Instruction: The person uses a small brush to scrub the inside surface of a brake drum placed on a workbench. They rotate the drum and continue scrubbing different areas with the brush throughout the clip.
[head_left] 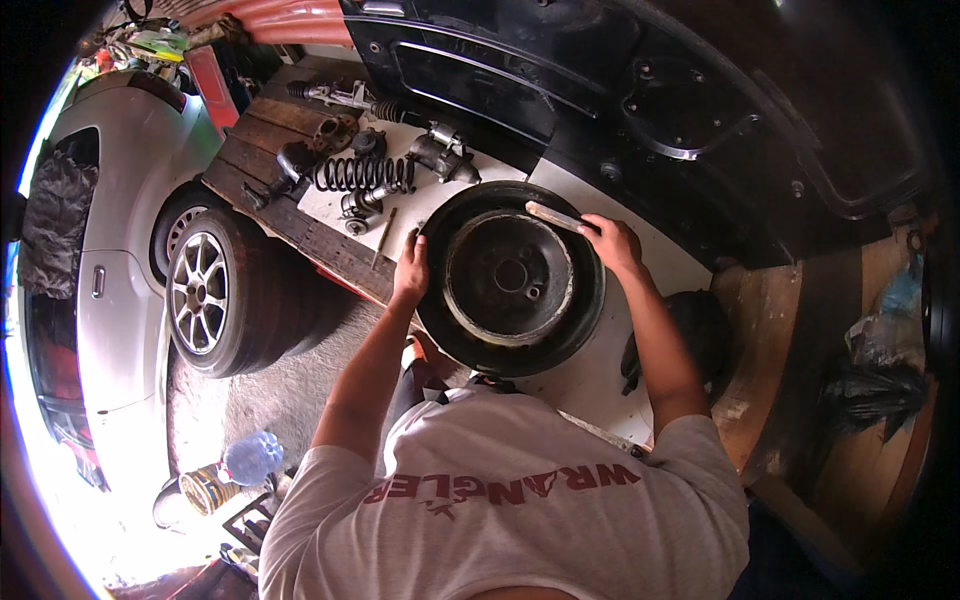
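A dark steel wheel rim (472, 345) lies in front of me at the bench edge, its round centre and bolt holes facing up. My left hand (410, 268) is closed on its left edge, the fingers curled over the lip. In my right hand (612, 242) is a narrow, flat, pale tool (553, 216), gripped at one end. Its other end reaches over the upper right of the rim; whether it touches the metal I cannot tell. The tool's kind is not clear.
On the bench (250, 133) lie a coil spring (362, 174), a thin rod (384, 238) and several greasy car parts. A black panel (560, 90) stands behind. Left are a tyre with a silver wheel (200, 290) and a grey car (125, 250); a plastic bottle (252, 458) is lower left.
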